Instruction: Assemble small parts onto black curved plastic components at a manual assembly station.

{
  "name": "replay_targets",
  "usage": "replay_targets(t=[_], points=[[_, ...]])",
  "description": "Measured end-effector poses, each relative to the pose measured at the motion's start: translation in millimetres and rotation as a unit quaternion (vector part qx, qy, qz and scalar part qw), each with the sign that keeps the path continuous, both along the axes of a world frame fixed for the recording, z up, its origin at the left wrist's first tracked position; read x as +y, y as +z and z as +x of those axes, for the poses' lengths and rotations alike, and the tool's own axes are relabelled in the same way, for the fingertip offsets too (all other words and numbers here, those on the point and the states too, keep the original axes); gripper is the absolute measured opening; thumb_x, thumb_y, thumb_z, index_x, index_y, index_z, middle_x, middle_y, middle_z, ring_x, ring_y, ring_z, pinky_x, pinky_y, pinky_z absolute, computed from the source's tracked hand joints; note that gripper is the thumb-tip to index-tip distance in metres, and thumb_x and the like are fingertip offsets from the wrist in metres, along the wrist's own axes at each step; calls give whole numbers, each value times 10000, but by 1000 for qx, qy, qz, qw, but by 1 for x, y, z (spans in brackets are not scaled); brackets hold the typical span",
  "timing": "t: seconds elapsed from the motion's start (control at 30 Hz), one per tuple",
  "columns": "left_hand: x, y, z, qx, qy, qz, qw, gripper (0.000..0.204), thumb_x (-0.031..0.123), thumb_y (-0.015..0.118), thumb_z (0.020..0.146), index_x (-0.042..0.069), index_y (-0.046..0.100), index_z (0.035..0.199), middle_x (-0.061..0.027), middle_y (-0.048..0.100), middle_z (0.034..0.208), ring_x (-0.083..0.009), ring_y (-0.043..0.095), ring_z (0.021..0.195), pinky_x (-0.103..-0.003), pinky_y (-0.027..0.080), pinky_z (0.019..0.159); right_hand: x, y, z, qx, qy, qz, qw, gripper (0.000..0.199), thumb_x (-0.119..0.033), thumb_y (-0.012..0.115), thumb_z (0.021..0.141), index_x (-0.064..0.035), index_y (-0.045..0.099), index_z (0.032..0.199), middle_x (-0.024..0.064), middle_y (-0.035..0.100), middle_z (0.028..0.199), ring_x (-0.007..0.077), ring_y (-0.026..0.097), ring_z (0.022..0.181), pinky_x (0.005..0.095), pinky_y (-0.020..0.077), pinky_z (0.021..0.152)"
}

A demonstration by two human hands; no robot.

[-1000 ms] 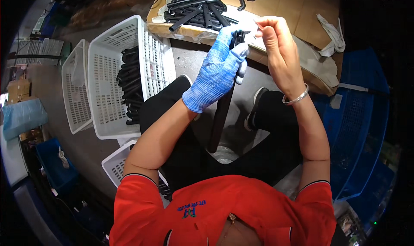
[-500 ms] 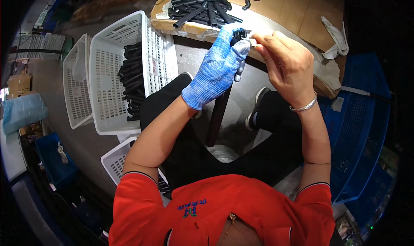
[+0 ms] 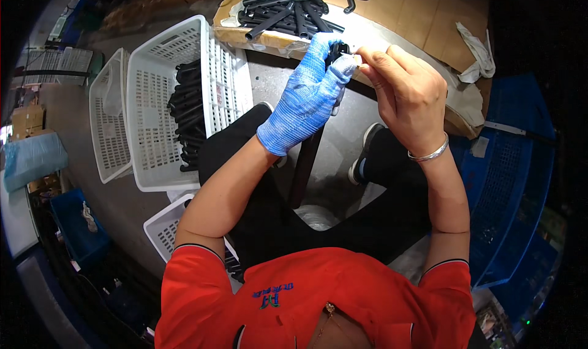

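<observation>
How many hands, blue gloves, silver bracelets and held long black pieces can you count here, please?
Hands: 2, the left hand and the right hand
Blue glove: 1
Silver bracelet: 1
Held long black piece: 1
Total: 5

"What's on the left hand (image 3: 311, 87)?"
"Blue, pale-tipped knit glove (image 3: 299, 107)."
"And behind the right hand (image 3: 411, 95)?"
"Silver bangle (image 3: 432, 151); below both, red shirt (image 3: 358, 281), dark-edged sleeves (image 3: 197, 278), black trousers (image 3: 376, 211)."

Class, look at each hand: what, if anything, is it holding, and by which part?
The left hand grips a black tube near its far end. The right hand is pinched beside that end; whether it holds anything cannot be told.
</observation>
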State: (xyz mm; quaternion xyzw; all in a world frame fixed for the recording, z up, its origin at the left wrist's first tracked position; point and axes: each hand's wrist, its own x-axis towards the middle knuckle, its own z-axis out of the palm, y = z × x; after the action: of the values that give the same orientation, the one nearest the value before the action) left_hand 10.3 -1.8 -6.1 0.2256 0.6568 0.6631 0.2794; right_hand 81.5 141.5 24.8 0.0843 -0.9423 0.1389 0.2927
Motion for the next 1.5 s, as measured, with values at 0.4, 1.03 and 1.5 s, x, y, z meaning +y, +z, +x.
replay_targets(t=[0.4,1.03,1.5], points=[[-2,-6,1,167,22,-36,985,249,228,501,934,70,476,1125,-62,491,813,-116,487,650,-268,444,614,-7,1,5,-28,-23,-42,998,137,-148,627,830,-68,660,936,78,611,740,231,562,570,300,419,512],[-6,-11,0,91,57,-8,994,193,185,531,916,58,482,1052,-71,496,805,-161,496,705,-317,447,660,-18,1,2,-18,-44,-43,998,126,-140,636,820,-84,660,930,74,624,762,224,577,582,294,431,519],[-5,-26,1,197,50,-21,979,286,162,502,918,53,418,1168,-111,547,929,-172,560,753,-299,475,668,-16,-9,-14,-149,3,-364,920,209,-119,658,827,29,626,971,0,586,745,35,510,669,178,415,589]])
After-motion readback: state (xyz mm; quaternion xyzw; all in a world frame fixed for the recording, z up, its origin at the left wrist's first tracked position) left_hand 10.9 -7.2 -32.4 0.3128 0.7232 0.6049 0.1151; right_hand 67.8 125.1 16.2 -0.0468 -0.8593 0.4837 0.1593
